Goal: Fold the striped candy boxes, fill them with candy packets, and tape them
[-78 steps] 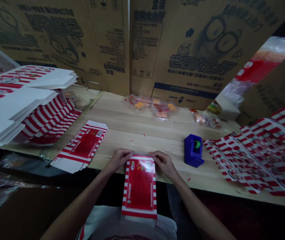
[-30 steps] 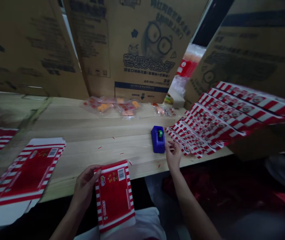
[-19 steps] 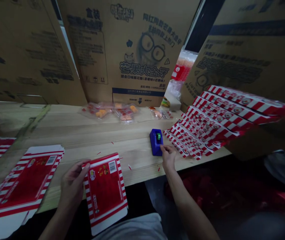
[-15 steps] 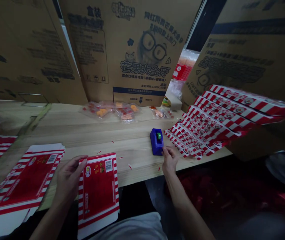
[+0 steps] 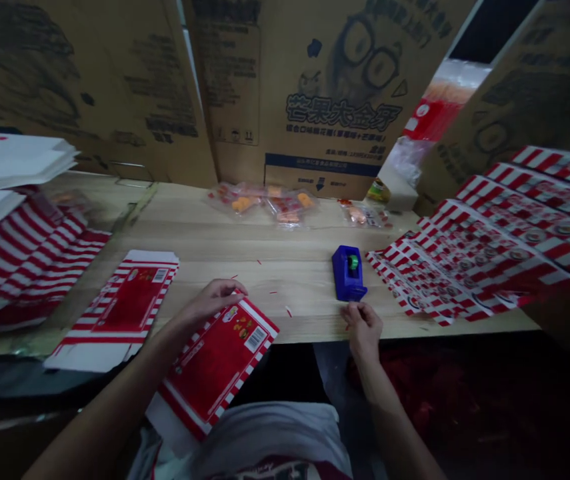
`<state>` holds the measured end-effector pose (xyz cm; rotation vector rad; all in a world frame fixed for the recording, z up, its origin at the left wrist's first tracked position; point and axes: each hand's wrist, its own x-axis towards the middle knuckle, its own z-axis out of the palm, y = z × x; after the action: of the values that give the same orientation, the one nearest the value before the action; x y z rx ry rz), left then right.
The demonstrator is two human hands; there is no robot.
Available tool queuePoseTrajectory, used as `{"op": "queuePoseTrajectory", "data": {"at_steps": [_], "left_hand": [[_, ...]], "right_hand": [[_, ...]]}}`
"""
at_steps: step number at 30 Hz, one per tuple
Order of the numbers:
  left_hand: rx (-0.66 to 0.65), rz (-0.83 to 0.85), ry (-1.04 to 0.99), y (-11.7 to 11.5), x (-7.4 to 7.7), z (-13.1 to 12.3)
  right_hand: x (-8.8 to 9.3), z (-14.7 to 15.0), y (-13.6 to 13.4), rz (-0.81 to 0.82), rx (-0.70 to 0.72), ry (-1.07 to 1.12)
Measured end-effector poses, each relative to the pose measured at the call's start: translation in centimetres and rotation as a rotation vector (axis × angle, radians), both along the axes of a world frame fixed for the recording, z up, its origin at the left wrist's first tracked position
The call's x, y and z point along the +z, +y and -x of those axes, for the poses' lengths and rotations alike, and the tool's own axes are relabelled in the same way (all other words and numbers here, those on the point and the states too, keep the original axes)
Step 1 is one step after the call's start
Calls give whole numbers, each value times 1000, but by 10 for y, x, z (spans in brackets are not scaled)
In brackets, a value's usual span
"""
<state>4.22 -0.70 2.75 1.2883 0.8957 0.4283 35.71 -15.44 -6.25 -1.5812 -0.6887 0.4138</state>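
Observation:
My left hand (image 5: 215, 297) grips a flat red-and-white striped box (image 5: 222, 363) by its top edge, thumb hidden behind it. The box is tilted over my lap, its barcode side facing up. My right hand (image 5: 365, 330) is closed in a pinch just in front of the blue tape dispenser (image 5: 349, 275). Whatever lies between those fingertips is too small to make out. A green-cored roll sits in the dispenser. Left of my left hand, another striped box (image 5: 129, 300) lies flat on the wooden table (image 5: 205, 247).
Cardboard cartons (image 5: 315, 133) stand along the back. Clear packets of orange and red pieces (image 5: 265, 202) lie before them. Striped boxes (image 5: 495, 247) lean in overlapping rows at right. More striped packaging (image 5: 29, 260) and white-sided boxes (image 5: 19, 160) are piled at left.
The view has swung left and down. My left hand has raised and tilted the box, whose top now leans right. My right hand has pulled back slightly from the dispenser, toward me.

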Motion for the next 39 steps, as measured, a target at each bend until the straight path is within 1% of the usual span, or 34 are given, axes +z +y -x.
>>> {"op": "queuePoseTrajectory", "data": {"at_steps": [1,2,3,5,6,7,8,9,10,11,13,14,16,19,21,24,26,28,30,31,33,35,36,37,38,39], "left_hand": [[-43,-2,4,0,0,-2],[-81,-5,6,-1,0,-4],[-113,-8,7,-1,-1,-7],[-161,-7,4,-3,-3,-12],[-172,-6,1,-4,-3,-15],[-180,-7,-3,-5,-4,-17],[-190,-8,-8,-6,-5,-18],[-199,-9,-14,-8,-5,-19],[-206,-10,-19,-9,-5,-19],[-211,-9,-24,-11,-5,-18],[-210,-8,-31,-12,-3,-15],[-205,-8,-34,-13,-2,-14],[-194,-13,-40,-13,2,-11],[-190,-27,-44,-14,10,-10],[-191,-24,-47,-15,18,-10],[-165,23,-82,-19,29,-9],[-130,46,-118,-20,34,-7],[-78,48,-139,-17,34,-1],[12,43,-153,-8,30,7],[87,41,-164,-1,27,13],[317,39,-189,12,17,28],[612,15,-199,20,4,46],[743,-7,-187,20,-3,56],[842,-48,-163,17,-12,66],[893,-92,-118,12,-22,76],[890,-139,-47,4,-32,85]], "right_hand": [[10,9,2,15,129,44],[22,20,5,39,298,71],[34,31,10,69,502,74],[57,54,24,126,898,7],[66,65,31,143,1051,-34],[72,75,39,153,1164,-77],[75,83,46,155,1236,-122],[76,90,52,156,1267,-179],[75,96,56,160,1262,-249],[72,101,59,168,1227,-322],[65,107,60,201,1130,-435],[62,109,59,226,1090,-455],[57,111,58,273,1047,-406],[57,110,57,293,1055,-181],[61,108,57,287,1134,18],[66,109,57,300,1254,402],[67,114,56,290,1278,678],[64,122,58,257,1286,888],[59,129,68,227,1263,987],[57,130,76,223,1233,1001],[56,124,99,229,1147,962],[60,107,127,220,1011,824],[63,95,144,203,931,742],[66,82,161,180,850,668],[68,68,179,154,773,609],[70,54,198,132,707,568]]}}
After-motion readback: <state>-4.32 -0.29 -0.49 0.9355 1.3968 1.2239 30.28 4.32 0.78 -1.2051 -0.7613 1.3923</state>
